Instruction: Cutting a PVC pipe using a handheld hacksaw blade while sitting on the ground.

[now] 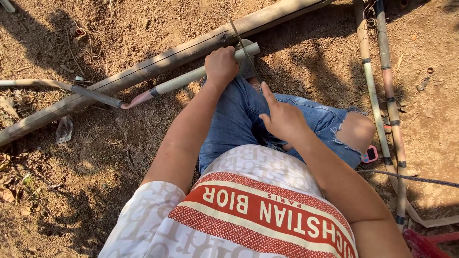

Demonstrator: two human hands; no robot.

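A pale bamboo stick (191, 76) lies across bare dirt against a thick bamboo pole (158, 62), clenched near its cut end by the left hand (221, 64). The right hand (282, 117) hovers over a denim-clad thigh, fingers loosely spread, holding nothing. A thin blade (244, 48) crosses the stick's end. More canes (382, 95) lie alongside.

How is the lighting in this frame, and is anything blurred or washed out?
Head view: hard sun, dark shadows across the soil; left hand gripping the pale cane is sharp; right hand is sharp too; bright dirt at right looks slightly washed out.
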